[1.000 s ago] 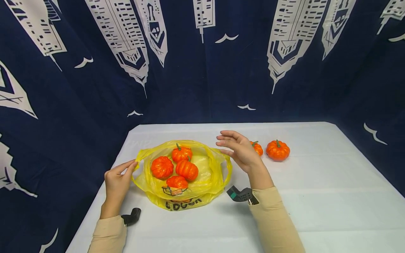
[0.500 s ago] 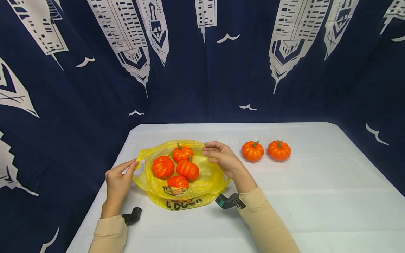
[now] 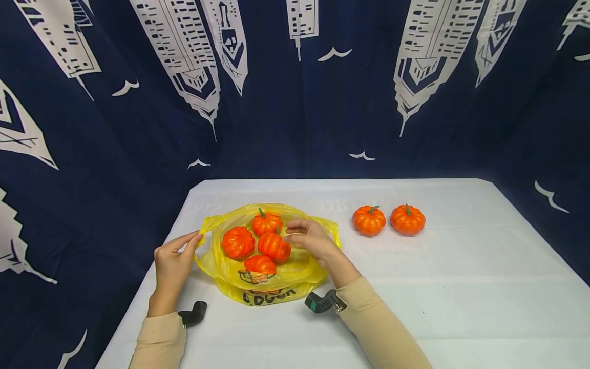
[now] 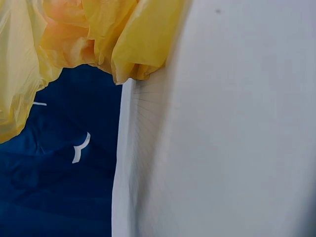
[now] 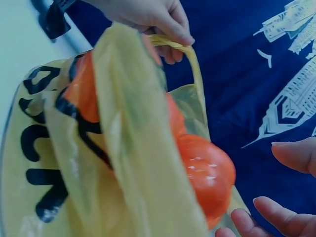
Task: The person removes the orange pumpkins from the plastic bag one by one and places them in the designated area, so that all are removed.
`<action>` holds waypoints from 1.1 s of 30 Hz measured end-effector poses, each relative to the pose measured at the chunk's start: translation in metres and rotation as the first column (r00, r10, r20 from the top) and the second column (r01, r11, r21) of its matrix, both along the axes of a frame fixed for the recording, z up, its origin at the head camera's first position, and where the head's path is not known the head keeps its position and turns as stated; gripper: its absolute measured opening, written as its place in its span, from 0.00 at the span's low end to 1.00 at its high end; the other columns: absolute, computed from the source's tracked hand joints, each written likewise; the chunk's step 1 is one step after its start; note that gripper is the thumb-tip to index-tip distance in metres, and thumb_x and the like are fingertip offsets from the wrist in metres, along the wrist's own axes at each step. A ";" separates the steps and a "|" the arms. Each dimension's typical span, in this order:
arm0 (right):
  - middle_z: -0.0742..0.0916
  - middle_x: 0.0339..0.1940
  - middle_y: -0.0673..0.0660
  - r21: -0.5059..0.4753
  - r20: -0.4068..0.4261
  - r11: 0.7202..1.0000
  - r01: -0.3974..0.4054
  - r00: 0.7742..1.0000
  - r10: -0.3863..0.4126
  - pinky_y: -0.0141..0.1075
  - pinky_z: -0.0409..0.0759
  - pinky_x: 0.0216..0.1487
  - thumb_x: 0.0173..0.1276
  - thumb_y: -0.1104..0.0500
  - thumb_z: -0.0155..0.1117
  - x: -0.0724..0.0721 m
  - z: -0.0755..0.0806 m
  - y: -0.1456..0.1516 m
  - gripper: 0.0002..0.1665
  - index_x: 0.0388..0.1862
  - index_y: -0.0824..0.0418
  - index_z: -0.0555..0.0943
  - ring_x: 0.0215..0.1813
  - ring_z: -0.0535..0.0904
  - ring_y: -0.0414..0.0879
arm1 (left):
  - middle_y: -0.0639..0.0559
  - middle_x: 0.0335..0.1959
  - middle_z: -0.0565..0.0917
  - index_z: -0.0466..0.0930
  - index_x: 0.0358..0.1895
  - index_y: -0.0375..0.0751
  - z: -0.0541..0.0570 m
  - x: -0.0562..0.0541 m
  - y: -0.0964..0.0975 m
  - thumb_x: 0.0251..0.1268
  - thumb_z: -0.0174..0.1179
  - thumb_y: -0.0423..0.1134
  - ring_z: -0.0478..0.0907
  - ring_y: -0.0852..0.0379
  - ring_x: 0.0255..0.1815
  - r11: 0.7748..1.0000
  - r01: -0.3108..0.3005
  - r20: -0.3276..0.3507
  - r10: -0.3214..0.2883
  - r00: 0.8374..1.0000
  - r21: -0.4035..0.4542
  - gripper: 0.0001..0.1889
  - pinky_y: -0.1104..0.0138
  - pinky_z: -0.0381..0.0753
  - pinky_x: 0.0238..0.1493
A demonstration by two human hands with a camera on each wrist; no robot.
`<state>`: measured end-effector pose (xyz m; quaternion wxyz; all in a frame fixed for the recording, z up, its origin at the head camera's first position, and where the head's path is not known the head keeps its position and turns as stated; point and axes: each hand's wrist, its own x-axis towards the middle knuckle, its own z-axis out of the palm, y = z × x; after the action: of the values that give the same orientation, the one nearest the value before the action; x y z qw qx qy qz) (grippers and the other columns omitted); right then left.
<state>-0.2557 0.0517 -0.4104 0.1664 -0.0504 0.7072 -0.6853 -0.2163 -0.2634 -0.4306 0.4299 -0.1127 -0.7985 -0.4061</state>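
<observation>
As the spread right hand (image 3: 312, 241) moves over the bag (image 3: 301, 281), its rightmost pumpkin (image 3: 274, 248) comes within reach; the left hand (image 3: 172, 264) pinches its left handle (image 5: 197, 74).

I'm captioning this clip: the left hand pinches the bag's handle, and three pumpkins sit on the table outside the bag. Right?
Not quite: the head view shows two pumpkins, not three, on the table outside the bag. The left hand does pinch the bag's handle.
</observation>
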 end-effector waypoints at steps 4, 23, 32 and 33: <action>0.79 0.64 0.67 0.025 0.005 1.000 -0.018 1.000 0.018 0.47 0.75 0.64 0.63 0.66 0.67 -0.001 -0.006 -0.003 0.30 0.65 0.70 0.73 0.61 0.77 0.55 | 0.33 0.34 0.89 0.89 0.36 0.26 0.000 0.001 0.000 0.52 0.71 0.21 0.77 0.87 0.40 1.000 0.004 0.008 -0.004 1.000 0.008 0.07 0.89 0.76 0.42; 0.79 0.60 0.62 0.062 0.056 0.997 -0.050 0.997 0.046 0.38 0.79 0.50 0.59 0.66 0.70 0.000 -0.021 -0.010 0.30 0.61 0.69 0.75 0.42 0.76 0.45 | 0.34 0.34 0.89 0.89 0.36 0.27 0.000 0.001 0.000 0.53 0.71 0.22 0.77 0.86 0.40 1.000 0.002 0.006 -0.002 1.000 0.011 0.06 0.88 0.76 0.43; 0.78 0.61 0.65 0.045 0.097 0.998 -0.042 0.995 0.037 0.38 0.80 0.51 0.58 0.67 0.72 0.000 -0.031 -0.014 0.32 0.62 0.69 0.74 0.47 0.78 0.48 | 0.32 0.33 0.88 0.89 0.35 0.26 -0.001 -0.001 -0.001 0.52 0.72 0.21 0.77 0.89 0.41 1.000 -0.009 0.006 0.009 1.000 0.006 0.06 0.90 0.75 0.44; 0.78 0.61 0.64 0.039 0.099 0.998 -0.041 0.994 0.037 0.39 0.81 0.51 0.58 0.67 0.72 0.000 -0.032 -0.014 0.32 0.62 0.69 0.74 0.47 0.78 0.48 | 0.32 0.33 0.89 0.89 0.35 0.26 -0.001 -0.001 -0.001 0.52 0.72 0.21 0.77 0.88 0.41 1.000 -0.011 0.008 0.011 1.000 0.004 0.07 0.90 0.75 0.44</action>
<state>-0.2562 0.0375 -0.4421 0.2154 -0.0271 0.7109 -0.6689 -0.2177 -0.2639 -0.4321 0.4293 -0.1059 -0.7998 -0.4059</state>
